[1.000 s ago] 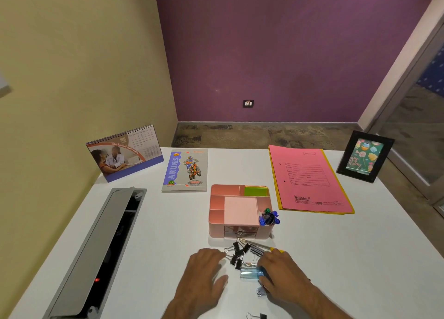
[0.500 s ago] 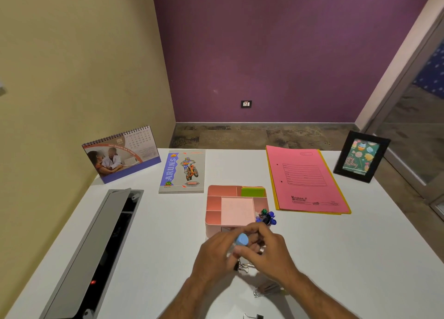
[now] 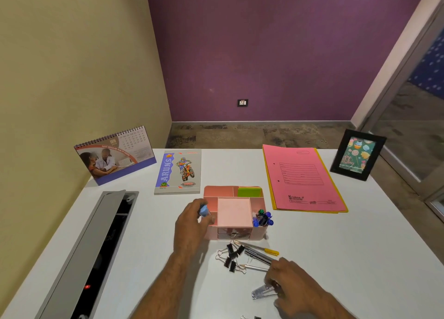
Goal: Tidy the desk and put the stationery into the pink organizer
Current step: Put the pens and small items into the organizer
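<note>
White table (image 3: pixel 336 258) work is partway, I judge: pens (image 3: pixel 263 219) sit in the pink organizer (image 3: pixel 234 233), my left hand (image 3: pixel 192 222) pinches a blue item (image 3: pixel 203 210) at it, my right hand (image 3: pixel 295 287) grasps a stapler (image 3: pixel 263 292), binder clips (image 3: pixel 231 257) remain.

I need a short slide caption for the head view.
Left hand holds a blue item over the pink organizer; right hand touches a stapler.

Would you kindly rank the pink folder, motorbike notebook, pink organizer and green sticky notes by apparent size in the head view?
1. Pink folder, largest.
2. and 3. Motorbike notebook and pink organizer: they look alike, and the organizer sits nearer the camera, so unranked.
4. Green sticky notes, smallest.
</note>
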